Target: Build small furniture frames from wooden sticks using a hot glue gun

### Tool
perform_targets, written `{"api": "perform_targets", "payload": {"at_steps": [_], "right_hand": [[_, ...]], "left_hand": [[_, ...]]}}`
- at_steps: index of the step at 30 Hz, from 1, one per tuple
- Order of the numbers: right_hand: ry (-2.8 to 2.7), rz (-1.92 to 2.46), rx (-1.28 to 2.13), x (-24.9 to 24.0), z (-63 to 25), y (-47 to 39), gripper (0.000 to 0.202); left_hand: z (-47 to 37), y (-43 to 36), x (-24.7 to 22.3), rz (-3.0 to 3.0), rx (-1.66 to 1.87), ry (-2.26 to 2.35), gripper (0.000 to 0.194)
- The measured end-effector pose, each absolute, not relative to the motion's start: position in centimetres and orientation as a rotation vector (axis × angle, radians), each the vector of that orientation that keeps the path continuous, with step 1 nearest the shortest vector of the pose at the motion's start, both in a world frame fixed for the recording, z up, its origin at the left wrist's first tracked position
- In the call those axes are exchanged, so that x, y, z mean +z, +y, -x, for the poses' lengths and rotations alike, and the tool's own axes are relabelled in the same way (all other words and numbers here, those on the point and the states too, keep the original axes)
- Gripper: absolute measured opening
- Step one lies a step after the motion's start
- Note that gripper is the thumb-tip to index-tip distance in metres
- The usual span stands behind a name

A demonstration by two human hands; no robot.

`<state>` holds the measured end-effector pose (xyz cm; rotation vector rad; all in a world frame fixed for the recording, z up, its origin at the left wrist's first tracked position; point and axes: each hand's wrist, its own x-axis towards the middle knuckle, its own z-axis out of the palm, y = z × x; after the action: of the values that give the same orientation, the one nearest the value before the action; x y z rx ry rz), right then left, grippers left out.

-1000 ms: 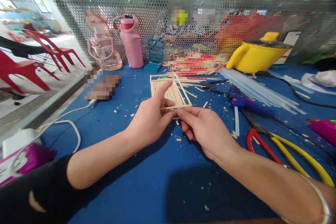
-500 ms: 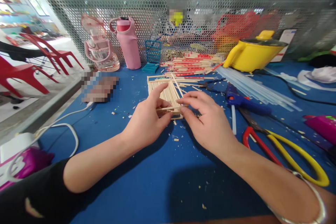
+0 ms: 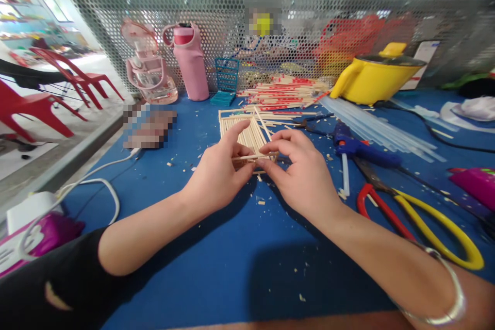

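Note:
A flat panel of thin wooden sticks [image 3: 245,131] lies on the blue table [image 3: 216,263] in front of me. My left hand [image 3: 220,172] pinches the near edge of the panel, with its forefinger stretched over the sticks. My right hand [image 3: 301,172] grips the same near edge from the right, thumb and fingers closed on a cross stick [image 3: 253,157]. Both hands hold the panel's front end slightly off the table.
A pile of red-tipped sticks [image 3: 286,94] lies behind the panel. A blue glue gun [image 3: 359,148], clear glue rods [image 3: 382,131] and yellow-and-red shears [image 3: 421,214] lie to the right. A yellow pot [image 3: 377,80], pink bottles [image 3: 189,62], a white cable [image 3: 93,185] and wood chips surround them. A person sits behind the mesh.
My right hand has moved up from the panel's near right corner onto its front edge and curled its fingers over the cross stick. My left hand keeps its grip.

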<state>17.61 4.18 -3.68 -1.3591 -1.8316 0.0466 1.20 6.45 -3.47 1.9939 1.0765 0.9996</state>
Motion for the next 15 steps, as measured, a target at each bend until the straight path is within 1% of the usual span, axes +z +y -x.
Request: {"api": "perform_targets", "payload": {"at_steps": [5, 12, 15], "right_hand": [[-1.83, 1.358, 0.049, -3.59, -17.6, 4.1, 0.011], [-1.837, 1.36, 0.046, -3.77, -17.58, 4.14, 0.011], [-1.823, 1.349, 0.015, -3.34, -17.74, 3.99, 0.021]], "left_hand": [[-1.13, 6.45, -3.49, -1.992, 1.003, 1.076, 0.069], [-1.21, 6.41, -3.33, -1.997, 1.008, 1.079, 0.067], [-1.12, 6.41, -3.31, -2.013, 0.998, 1.099, 0.068]]}}
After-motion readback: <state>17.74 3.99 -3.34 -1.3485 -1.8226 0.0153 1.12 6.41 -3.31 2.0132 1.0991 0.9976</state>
